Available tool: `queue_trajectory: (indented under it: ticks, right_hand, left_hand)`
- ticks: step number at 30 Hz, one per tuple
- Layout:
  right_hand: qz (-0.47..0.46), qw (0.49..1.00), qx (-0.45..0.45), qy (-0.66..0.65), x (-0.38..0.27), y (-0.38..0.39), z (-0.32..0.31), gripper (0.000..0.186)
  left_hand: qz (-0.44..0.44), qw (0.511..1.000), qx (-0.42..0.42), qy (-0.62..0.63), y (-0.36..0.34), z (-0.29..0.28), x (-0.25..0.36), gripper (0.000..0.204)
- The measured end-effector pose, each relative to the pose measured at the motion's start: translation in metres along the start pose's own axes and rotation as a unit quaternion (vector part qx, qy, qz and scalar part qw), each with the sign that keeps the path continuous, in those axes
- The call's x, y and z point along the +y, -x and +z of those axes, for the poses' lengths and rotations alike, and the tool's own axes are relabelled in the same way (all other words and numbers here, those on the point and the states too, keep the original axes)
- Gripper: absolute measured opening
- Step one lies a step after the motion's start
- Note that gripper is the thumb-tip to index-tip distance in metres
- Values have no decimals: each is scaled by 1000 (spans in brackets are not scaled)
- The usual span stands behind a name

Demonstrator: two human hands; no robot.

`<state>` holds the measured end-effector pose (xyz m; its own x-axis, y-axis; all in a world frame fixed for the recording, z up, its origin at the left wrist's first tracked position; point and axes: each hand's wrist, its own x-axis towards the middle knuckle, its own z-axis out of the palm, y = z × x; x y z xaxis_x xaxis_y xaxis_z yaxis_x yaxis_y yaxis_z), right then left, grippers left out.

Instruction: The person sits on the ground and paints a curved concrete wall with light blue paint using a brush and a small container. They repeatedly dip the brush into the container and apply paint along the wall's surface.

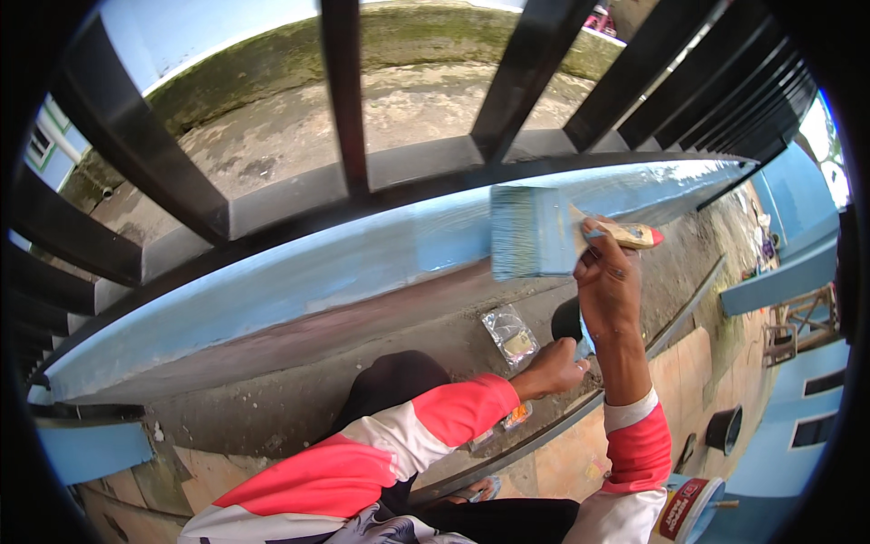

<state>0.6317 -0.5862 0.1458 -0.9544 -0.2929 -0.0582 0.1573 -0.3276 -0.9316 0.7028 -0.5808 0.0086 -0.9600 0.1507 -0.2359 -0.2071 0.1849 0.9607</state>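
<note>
My right hand [609, 281] is closed round the wooden handle of a wide paintbrush [548, 234]. Its bristles and ferrule are coated in blue, and the bristles point left, in front of the low wall. Blue paint marks a fingertip of that hand. Just below, my left hand [555, 368] is closed at the edge of a dark container [568, 324] with light blue paint at its rim; the right wrist hides part of it. The low wall [362, 258] has a light blue upper band, shiny in places, above a bare greyish-pink strip.
Black metal fence bars [341, 100] rise from a rail along the wall's top. A clear plastic packet [510, 334] lies on the ground by the container. At right stand a paint bucket [693, 510], a black bucket [723, 430] and a wooden frame [802, 326].
</note>
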Motion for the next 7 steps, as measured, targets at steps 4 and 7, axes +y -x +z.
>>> queue_trajectory:
  ticks: [4, 7]
  right_hand:
    - [30, 998, -37, 29, 11, 1, 50, 37]
    - [45, 997, -52, 32, 12, 14, 74, 37]
  left_hand:
    - [98, 994, 11, 38, -19, 21, -31, 45]
    - [151, 986, 2, 71, -5, 5, -11, 43]
